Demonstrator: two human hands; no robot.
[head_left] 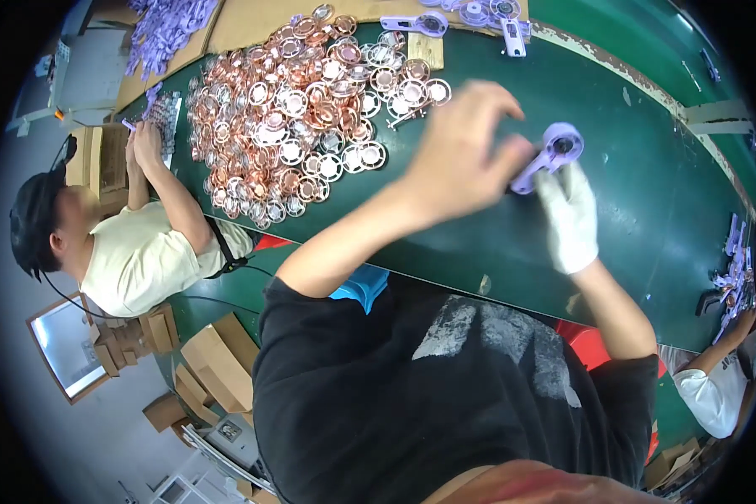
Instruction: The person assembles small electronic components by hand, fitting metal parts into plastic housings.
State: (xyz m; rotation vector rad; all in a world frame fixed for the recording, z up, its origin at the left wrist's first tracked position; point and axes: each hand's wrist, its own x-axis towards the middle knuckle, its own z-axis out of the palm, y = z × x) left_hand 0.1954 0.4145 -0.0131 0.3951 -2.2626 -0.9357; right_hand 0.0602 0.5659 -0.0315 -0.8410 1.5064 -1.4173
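My right hand [571, 220], in a white glove, grips a purple plastic part [574, 146] with a round ring head and a short handle. The part is held above the green table [445, 239], with its ring toward the far side. My bare left hand [466, 155] is smeared by motion just left of it. Its thumb and fingers are apart, and the thumb tip comes close to the handle; I see nothing held there. Beyond the left hand lies a large heap of round copper-coloured and silver ring parts [290, 102].
Purple handled parts [424, 23] lie at the far edge beside a wooden block [426, 52]. More purple pieces [164, 34] are heaped at far left. A co-worker [147, 260] works at the left, and another person's arm [727, 344] reaches purple parts [735, 273] at the right.
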